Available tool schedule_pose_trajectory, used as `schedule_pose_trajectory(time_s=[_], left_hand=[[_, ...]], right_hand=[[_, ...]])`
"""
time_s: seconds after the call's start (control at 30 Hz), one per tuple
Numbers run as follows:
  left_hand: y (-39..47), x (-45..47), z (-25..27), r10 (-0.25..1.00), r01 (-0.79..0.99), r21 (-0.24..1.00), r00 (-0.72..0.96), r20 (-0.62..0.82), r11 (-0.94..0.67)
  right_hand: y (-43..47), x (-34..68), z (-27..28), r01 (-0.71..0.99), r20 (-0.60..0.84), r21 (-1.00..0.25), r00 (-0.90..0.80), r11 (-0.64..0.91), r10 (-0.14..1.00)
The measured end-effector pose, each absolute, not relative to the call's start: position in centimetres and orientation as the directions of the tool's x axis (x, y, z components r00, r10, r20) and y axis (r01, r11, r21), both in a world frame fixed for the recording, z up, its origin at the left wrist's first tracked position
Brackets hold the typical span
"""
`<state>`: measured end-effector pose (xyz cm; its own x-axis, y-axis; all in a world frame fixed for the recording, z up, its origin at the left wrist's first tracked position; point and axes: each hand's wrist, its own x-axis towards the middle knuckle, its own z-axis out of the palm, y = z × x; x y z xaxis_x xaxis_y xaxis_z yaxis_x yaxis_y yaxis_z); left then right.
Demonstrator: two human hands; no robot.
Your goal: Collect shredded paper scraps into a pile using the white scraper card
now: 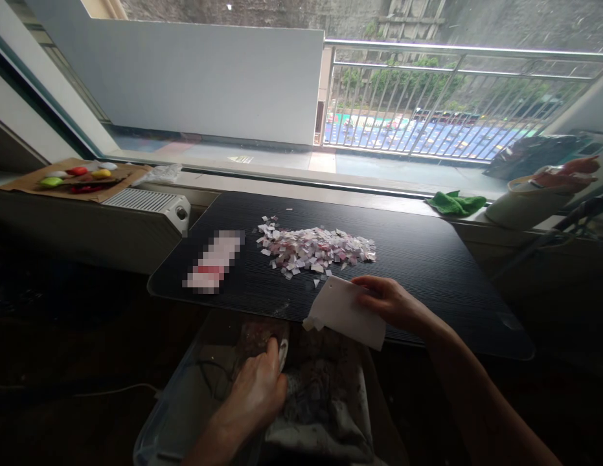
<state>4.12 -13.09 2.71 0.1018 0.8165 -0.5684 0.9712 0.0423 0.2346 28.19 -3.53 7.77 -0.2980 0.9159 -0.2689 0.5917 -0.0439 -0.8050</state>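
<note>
My right hand [391,299] grips a white card [347,314] by its upper right side. The card is tilted over the front edge of the black table [418,252], its lower end past that edge. A few paper scraps [313,323] are at its left corner. Farther back on the tabletop spreads a heap of small cut paper pieces [315,249], white and pinkish. My left hand [257,385] is closed below the table's edge, above a clear plastic bin [158,414]. Something whitish [283,355] shows at its fingers; I cannot make out what it is.
On the table's left lies a pixelated pink-and-white strip [216,262]. A white radiator [153,207] stands beside the table. Cardboard with coloured items [78,178] is at the far left. A green cloth [456,204] and a pale container [519,200] sit on the windowsill.
</note>
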Motion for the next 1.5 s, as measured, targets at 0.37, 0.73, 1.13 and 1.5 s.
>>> schedule_pose_trajectory(time_s=[0.37,0.73,1.13,1.5], left_hand=[[-12.9,4.3,3.2,0.809,0.970,0.242,0.113,-0.577,0.037],[-13.1,4.6,3.0,0.815,0.971,0.240,0.139,-0.562,0.000],[-14.0,6.7,3.2,0.782,0.986,0.153,0.151,-0.605,-0.071],[-14.7,8.4,3.0,0.793,0.969,0.212,0.230,-0.564,-0.130]], right_hand=[[-4.6,29.0,8.8,0.639,-0.249,-0.767,-0.211,-0.059,0.945],[-3.3,31.2,7.9,0.683,-0.097,-0.725,0.027,-0.090,0.995],[-2.7,30.2,7.0,0.646,-0.092,-0.760,0.001,-0.071,0.996],[-3.8,26.9,6.2,0.572,-0.138,-0.820,-0.172,-0.015,0.975]])
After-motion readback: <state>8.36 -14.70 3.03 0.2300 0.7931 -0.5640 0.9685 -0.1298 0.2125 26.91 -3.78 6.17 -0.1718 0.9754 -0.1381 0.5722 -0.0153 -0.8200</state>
